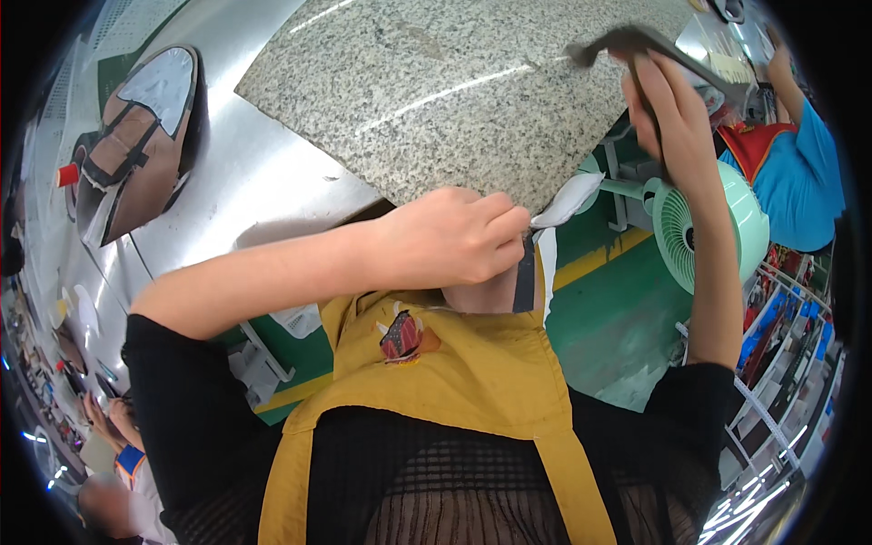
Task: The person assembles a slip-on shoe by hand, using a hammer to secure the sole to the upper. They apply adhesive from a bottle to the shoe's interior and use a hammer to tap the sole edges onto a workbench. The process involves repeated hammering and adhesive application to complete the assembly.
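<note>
My right hand (677,113) is raised at the upper right, its fingers wrapped round the handle of a dark metal hammer (631,41). The hammer head hangs above the far right part of a speckled granite slab (409,100), apart from it. At the slab's near corner, my left hand (468,238) is closed in a pinch on a brownish shoe upper piece (490,296) with a dark strip along its side. Most of that piece is hidden under the hand. White material (570,202) sticks out beside it, to the right of the fingers.
A brown shoe upper (136,150) with a pale insert lies on the metal table (245,173) at the left. On the right stand a mint-green fan (695,227) and a wire rack (772,391). A person in blue (804,182) is beyond the fan; another (127,490) sits lower left.
</note>
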The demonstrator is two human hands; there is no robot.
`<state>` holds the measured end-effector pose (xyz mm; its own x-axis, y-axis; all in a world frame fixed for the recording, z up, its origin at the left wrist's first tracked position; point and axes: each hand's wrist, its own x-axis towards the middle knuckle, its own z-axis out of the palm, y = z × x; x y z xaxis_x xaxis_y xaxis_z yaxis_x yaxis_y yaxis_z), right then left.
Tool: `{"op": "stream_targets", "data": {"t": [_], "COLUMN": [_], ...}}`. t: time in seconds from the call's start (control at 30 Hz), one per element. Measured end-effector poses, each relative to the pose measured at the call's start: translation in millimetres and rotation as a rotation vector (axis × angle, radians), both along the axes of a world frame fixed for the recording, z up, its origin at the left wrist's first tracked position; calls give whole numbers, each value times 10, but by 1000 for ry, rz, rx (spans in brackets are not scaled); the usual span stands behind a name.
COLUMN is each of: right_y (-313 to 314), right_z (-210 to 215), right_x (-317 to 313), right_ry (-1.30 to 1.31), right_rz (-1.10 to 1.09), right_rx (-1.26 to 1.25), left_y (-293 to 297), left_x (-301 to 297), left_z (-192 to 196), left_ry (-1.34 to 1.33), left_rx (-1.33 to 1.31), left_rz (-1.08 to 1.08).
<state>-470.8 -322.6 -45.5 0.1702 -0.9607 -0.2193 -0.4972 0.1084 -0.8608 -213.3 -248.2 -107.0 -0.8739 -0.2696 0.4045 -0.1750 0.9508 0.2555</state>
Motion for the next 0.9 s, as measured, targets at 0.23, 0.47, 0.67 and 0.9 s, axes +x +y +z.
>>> {"op": "stream_targets", "data": {"t": [0.23,0.47,0.67,0.9], "right_y": [1222,1304,1264,1350], "right_z": [378,321,329,251], "right_x": [230,223,274,285], "right_ry": [71,111,142,194], "right_rz": [214,267,321,369], "right_rx": [94,2,38,81], "left_y": [-102,-117,-103,-53], "left_x": [-18,-4,-1,-5], "left_z": [27,-19,-33,-55], "left_ry": [-23,1,9,19], "left_rx": [-73,-89,-75,-84], "left_rz": [-147,-166,-161,-109]}}
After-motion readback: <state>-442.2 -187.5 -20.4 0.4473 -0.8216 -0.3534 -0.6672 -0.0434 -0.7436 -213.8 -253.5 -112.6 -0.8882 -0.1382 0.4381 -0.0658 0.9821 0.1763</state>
